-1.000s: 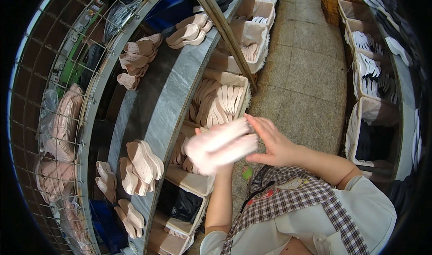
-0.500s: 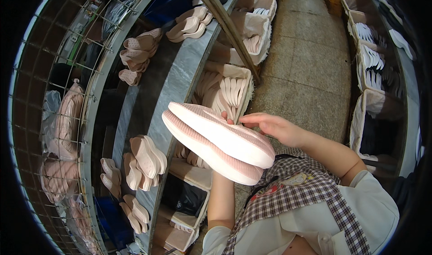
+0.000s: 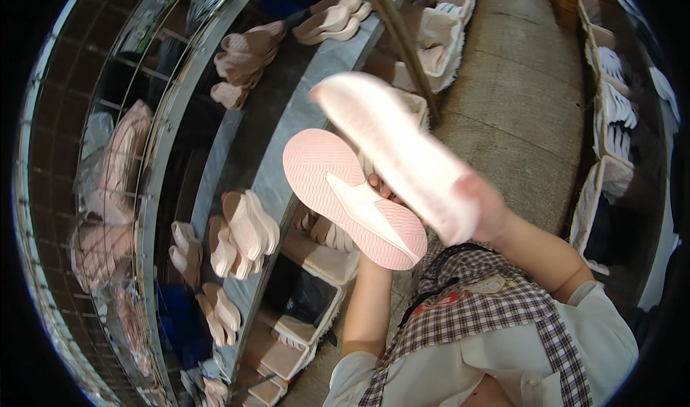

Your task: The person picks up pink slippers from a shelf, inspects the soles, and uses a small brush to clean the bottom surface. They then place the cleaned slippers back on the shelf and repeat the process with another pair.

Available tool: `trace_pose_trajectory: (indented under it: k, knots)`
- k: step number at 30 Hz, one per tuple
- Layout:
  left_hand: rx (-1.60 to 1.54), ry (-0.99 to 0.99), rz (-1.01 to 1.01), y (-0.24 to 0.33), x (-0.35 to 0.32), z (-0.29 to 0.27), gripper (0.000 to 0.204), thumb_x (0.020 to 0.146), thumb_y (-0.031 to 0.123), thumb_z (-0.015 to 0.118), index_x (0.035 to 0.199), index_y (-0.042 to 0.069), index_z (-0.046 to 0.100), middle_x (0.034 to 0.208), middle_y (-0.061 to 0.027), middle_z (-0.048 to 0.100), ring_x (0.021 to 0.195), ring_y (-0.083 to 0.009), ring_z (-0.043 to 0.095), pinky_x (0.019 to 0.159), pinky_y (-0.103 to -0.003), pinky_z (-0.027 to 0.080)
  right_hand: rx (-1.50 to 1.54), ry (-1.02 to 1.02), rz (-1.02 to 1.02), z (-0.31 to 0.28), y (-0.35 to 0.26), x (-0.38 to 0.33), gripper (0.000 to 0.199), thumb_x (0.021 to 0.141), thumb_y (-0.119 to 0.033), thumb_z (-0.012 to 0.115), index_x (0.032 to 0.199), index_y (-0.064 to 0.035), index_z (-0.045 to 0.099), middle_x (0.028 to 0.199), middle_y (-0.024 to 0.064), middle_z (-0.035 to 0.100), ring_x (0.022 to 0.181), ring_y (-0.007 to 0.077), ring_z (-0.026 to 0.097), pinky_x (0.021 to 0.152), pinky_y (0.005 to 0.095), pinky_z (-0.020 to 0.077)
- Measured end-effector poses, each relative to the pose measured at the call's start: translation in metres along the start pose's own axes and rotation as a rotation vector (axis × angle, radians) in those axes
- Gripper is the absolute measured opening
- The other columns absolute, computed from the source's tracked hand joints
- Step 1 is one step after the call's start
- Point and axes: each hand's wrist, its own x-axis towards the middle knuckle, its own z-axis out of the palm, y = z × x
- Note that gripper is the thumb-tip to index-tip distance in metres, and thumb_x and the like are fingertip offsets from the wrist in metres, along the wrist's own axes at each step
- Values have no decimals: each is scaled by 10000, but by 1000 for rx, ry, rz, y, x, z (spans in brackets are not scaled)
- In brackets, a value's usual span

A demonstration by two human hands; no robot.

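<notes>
A shoe sole (image 3: pixel 343 191) with a pink wavy tread and a white middle strip lies across my left hand (image 3: pixel 382 186), tread side up. The curled fingers show at its far edge; the palm is hidden beneath. My right hand (image 3: pixel 483 204) grips the near end of a second, whitish shoe sole (image 3: pixel 395 145), raised and tilted just to the right of the first. That sole and the fingers on it are smeared by motion. The two soles are apart, though the raised one partly covers the view of my left fingers.
On the left, a grey marbled shelf (image 3: pixel 302 112) carries beige-pink sole pairs (image 3: pixel 246 227). Fabric-lined bins (image 3: pixel 442 48) with soles stand below it. A slanted metal post (image 3: pixel 395 30) rises beyond my hands. More lined bins (image 3: pixel 607 170) line the aisle's right; wire mesh (image 3: pixel 108 155) is far left.
Both soles were stacked over my left hand. My right hand has taken the upper one and lifted it away; the lower one now shows its tread. The view has shifted slightly.
</notes>
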Motion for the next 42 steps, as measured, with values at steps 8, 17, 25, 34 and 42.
trace_pose_trajectory:
  k: [8,17,25,34,42]
  knots:
    - [-33,58,76,11,-23,24,493,833,368,670,1083,-2,462,918,-123,490,875,-205,467,799,-292,429,542,200,130,-41,1,-10,646,873,-492,410,1399,-119,375,1335,157,489,1096,345,581,744,610,523]
    - [61,46,115,50,-63,1,560,909,464,509,1206,-10,476,1032,-192,563,834,-303,567,710,-377,522,519,117,339,-17,39,17,659,903,-544,341,1419,-133,351,1352,167,474,1146,413,529,755,605,515]
    - [338,353,418,115,-171,11,484,861,193,603,1273,-8,451,1017,-177,611,804,-295,647,695,-387,563,247,90,570,29,124,99,549,951,-380,301,1366,-33,397,1315,127,517,1182,239,533,1012,390,422]
    - [980,1173,841,185,-290,37,517,704,-109,621,1196,-39,480,1090,-110,599,980,-214,601,863,-309,484,179,-105,709,162,258,232,486,946,-465,281,1246,-163,516,1236,83,550,1074,259,538,850,454,463]
    - [1207,1085,800,264,-364,17,617,687,0,756,1230,-15,464,1008,-80,606,927,-160,592,834,-287,480,-669,48,602,181,304,246,385,943,-291,356,1127,-19,557,871,90,602,610,150,552,524,265,458]
